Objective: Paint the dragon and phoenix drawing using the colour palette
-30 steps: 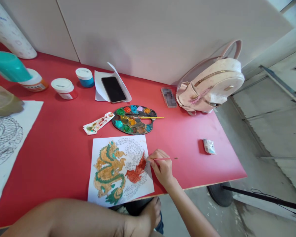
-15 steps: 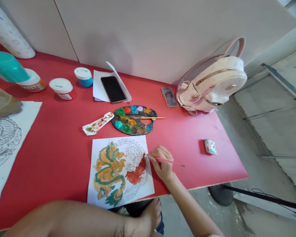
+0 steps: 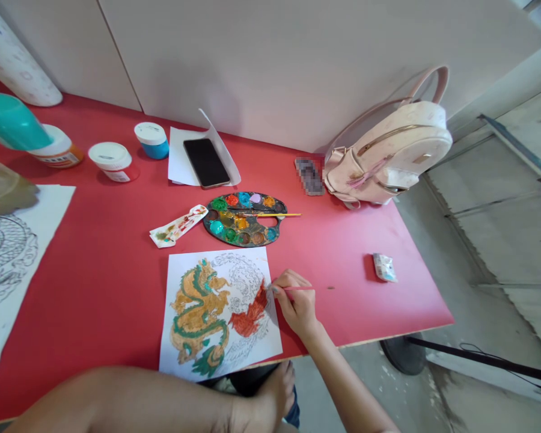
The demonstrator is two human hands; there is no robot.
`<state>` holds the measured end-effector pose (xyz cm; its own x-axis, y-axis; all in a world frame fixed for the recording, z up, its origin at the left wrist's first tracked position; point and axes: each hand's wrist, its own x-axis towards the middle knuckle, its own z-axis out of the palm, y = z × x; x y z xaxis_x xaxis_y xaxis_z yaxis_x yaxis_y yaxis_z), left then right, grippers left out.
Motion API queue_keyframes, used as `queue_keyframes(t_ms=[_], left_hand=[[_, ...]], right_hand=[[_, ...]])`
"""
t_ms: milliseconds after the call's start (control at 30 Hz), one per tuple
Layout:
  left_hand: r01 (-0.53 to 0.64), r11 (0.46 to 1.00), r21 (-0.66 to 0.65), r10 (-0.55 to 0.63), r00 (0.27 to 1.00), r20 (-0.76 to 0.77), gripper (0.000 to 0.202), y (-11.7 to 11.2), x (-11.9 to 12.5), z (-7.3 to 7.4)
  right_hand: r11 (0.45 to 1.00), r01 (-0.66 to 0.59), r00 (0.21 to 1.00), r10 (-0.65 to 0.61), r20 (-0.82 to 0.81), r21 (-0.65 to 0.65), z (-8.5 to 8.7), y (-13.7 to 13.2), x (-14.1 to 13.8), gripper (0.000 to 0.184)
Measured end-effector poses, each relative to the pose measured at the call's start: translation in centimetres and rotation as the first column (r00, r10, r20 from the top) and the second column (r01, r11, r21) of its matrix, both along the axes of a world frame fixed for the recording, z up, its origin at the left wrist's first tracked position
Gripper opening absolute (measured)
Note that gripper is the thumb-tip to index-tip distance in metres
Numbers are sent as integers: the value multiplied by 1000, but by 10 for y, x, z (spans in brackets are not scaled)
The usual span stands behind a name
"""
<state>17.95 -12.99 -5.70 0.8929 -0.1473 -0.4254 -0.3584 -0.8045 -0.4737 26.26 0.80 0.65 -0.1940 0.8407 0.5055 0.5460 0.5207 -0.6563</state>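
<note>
The right hand (image 3: 297,307) is bare, with slim fingers (image 3: 293,278). Its forearm (image 3: 347,385) is uncovered all the way to the frame's edge at 5 o'clock. The left hand (image 3: 273,391) is bare as well. Its arm (image 3: 130,400), large and soft-edged so near the lens, is uncovered as far as the edge at 7 o'clock. At 6 o'clock, beside that hand, dark cloth (image 3: 246,380) shows, with a strip of blue fabric (image 3: 293,415) like denim.

— What do you have there?
— I see a thin pink-handled paintbrush (image 3: 300,288), nearly level, bristles pointing nine o'clock, touching the right edge of a white paper sheet (image 3: 220,313): gold-green dragon, red bird, lying flat at six o'clock.
</note>
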Motion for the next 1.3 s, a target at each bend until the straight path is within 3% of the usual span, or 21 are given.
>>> queue_keyframes(t_ms=[100,200,233,267,300,367,400,433,500,533,633,733,767,833,933,1000,1033,1067,1133,1200,1300], left_hand=[[-136,983,-121,147,985,89,48,-9,-1,-15],[-280,874,-396,397,882,253,25,-17,-6,-30],[-295,839,-457,453,844,286,25,-19,-7,-32],[-293,840,-456,453,842,293,24,-20,-6,-33],[-273,885,-377,386,882,270,21,-21,-5,-32],[-60,997,49,60,998,11,25,-22,0,-28],[156,948,279,-94,970,-225,31,-23,2,-26],[374,832,410,-168,874,-456,36,-23,4,-24],[674,598,433,-167,633,-756,44,-21,4,-22],[748,533,395,-151,544,-826,48,-20,3,-21],[836,447,318,-143,417,-898,56,-18,-2,-23],[855,414,311,-142,399,-906,60,-18,-2,-22],[844,424,329,-148,422,-894,61,-18,-1,-21],[769,494,405,-189,550,-814,62,-15,1,-16],[492,735,467,-256,839,-480,63,-7,2,-5],[242,915,322,-186,963,-195,59,-2,0,0],[120,976,182,-108,991,-76,55,0,-2,0],[6,1000,28,-6,1000,14,49,0,-3,-1],[-166,956,-242,198,973,118,35,-5,-5,-10],[-276,881,-384,357,921,156,25,-13,-5,-25],[-335,758,-559,505,845,179,38,-28,-4,-51]], right_hand=[[1000,-2,1000,2,-24,-16,-1,0,0,35],[1000,0,998,-2,-64,-26,-1,1,0,34],[1000,-2,998,0,-63,-28,-1,1,0,33],[1000,-5,998,3,-61,-25,-1,1,0,33],[1000,-8,998,7,-61,-19,-1,2,0,34],[1000,-4,998,3,-71,-14,0,2,0,34],[1000,5,997,-7,-75,-19,0,2,0,34],[999,17,997,-19,-73,-30,0,2,0,34],[998,19,998,-22,-60,-55,0,1,0,35],[998,9,999,-12,-53,-62,0,1,0,36],[998,-6,999,3,-48,-55,0,1,0,38],[999,10,998,-13,-56,-52,1,2,0,39],[999,6,998,-9,-62,-54,1,2,0,39],[998,0,997,-4,-75,-56,1,2,0,40],[998,14,998,-19,-65,-67,1,2,0,40],[997,12,998,-17,-58,-75,0,2,0,39],[997,10,998,-15,-63,-73,0,2,0,40],[998,14,997,-19,-73,-68,0,2,0,40],[998,41,995,-46,-84,-55,-1,2,0,39],[996,63,996,-67,-67,-59,-1,3,0,38],[996,40,998,-44,-51,-76,0,4,-1,38]])
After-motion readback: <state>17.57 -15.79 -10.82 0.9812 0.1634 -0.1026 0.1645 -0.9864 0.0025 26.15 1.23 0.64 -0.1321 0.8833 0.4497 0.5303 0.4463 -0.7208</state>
